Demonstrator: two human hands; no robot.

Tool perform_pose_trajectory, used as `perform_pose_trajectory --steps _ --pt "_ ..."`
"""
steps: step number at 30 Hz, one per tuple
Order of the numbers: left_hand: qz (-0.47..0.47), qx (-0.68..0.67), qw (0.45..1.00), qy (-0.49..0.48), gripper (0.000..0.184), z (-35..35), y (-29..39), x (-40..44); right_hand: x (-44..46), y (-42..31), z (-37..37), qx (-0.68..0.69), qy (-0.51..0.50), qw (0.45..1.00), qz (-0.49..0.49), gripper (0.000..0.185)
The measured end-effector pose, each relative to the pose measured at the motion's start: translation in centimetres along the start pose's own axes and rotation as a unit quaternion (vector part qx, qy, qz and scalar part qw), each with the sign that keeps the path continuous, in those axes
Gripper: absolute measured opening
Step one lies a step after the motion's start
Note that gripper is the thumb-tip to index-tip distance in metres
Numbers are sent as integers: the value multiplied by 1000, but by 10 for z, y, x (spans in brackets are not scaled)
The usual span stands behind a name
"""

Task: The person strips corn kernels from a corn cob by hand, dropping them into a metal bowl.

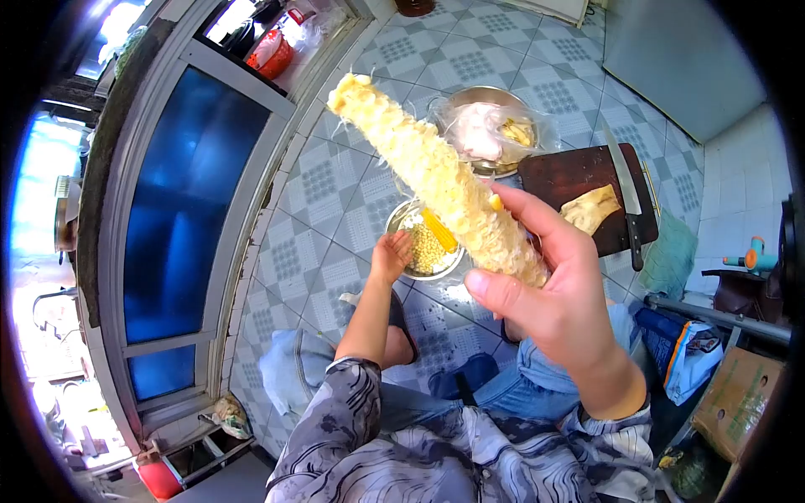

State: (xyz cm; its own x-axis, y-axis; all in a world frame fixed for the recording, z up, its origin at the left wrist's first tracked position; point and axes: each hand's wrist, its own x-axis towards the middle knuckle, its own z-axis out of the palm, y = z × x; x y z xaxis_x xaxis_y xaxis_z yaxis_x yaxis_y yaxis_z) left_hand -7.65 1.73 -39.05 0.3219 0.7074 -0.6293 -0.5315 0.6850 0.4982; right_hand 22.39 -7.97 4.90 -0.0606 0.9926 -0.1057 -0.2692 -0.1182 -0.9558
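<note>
My right hand [558, 298] grips a corn cob [436, 176], raised close to the camera and slanting up to the left. Its pale surface looks stripped, with fine silk strands and a yellow kernel near my fingers. Below it, a metal bowl [391, 220] on the floor holds loose corn kernels [426, 250] and a yellow piece of corn [438, 230]. My left hand [392, 254] is at the bowl's left rim, fingers stretched out with nothing seen in them. The cob hides part of the bowl's right side.
A second metal bowl [486, 94] with pinkish contents in a plastic bag stands beyond. At right, a dark cutting board [553, 172] bears a knife [625, 184] and a pale yellow piece [591, 208]. A glass-panelled door [197, 210] is at left, a cardboard box [738, 402] at lower right.
</note>
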Motion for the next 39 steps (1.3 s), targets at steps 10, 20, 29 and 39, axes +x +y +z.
perform_pose_trajectory --steps 10,20,29,39 --pt "1 47 980 191 36 55 38 -47 0 0 1 22 27 999 3 59" --pt "182 640 700 258 19 39 -14 -16 1 -8 -7 66 99 991 55 63" --pt "158 788 583 117 30 35 -21 4 3 -4 -15 87 193 970 118 65" --pt "200 761 608 107 9 22 -28 18 3 -1 -13 41 242 961 128 75"
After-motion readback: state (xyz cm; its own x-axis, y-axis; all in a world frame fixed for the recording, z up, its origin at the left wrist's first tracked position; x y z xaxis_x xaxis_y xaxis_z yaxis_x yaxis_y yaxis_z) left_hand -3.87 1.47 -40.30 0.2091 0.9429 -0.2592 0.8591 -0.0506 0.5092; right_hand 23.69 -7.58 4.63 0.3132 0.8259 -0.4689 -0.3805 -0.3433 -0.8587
